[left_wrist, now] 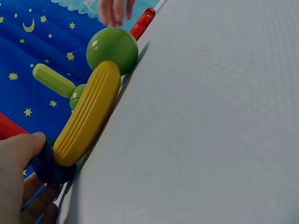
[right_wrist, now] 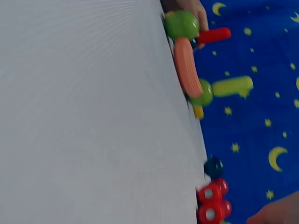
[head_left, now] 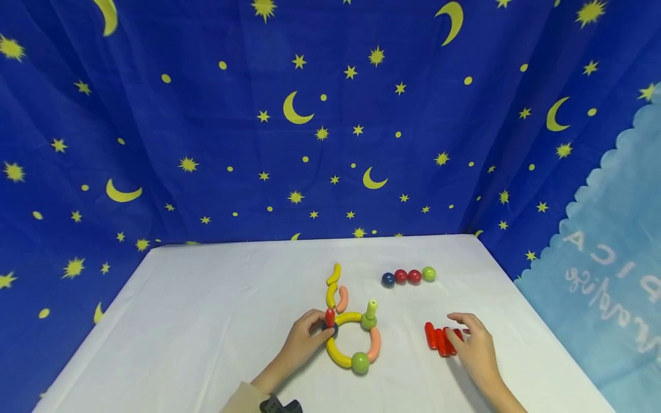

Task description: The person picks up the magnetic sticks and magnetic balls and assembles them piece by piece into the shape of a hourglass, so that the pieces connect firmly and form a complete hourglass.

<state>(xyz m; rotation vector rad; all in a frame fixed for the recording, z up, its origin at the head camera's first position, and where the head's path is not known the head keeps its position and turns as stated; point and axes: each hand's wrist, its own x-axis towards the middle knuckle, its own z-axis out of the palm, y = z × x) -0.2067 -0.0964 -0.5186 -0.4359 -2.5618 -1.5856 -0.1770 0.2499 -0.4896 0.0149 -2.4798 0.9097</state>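
Note:
A ring of curved pieces and balls lies on the white table. My left hand point(head_left: 303, 339) pinches its dark blue ball point(left_wrist: 52, 163) between thumb and fingers; a red rod point(head_left: 330, 316) stands upright from that ball. Two yellow curved pieces point(left_wrist: 88, 114), a salmon curved piece point(head_left: 374, 344) and two green balls point(head_left: 360, 362) form the rest. From the far green ball rises a light green rod point(head_left: 372, 310). To the right, my right hand point(head_left: 477, 350) is over several loose red rods point(head_left: 441, 342), its thumb and fingers apart. Its fingers partly hide the rods.
Behind the ring lie two short yellow curved pieces point(head_left: 331, 295) and a loose salmon curved piece point(head_left: 342, 299). A row of balls, dark blue point(head_left: 388, 280), red point(head_left: 401, 277) and green point(head_left: 429, 273), sits farther back. A star-patterned blue curtain point(head_left: 237, 115) stands behind the table point(head_left: 206, 321).

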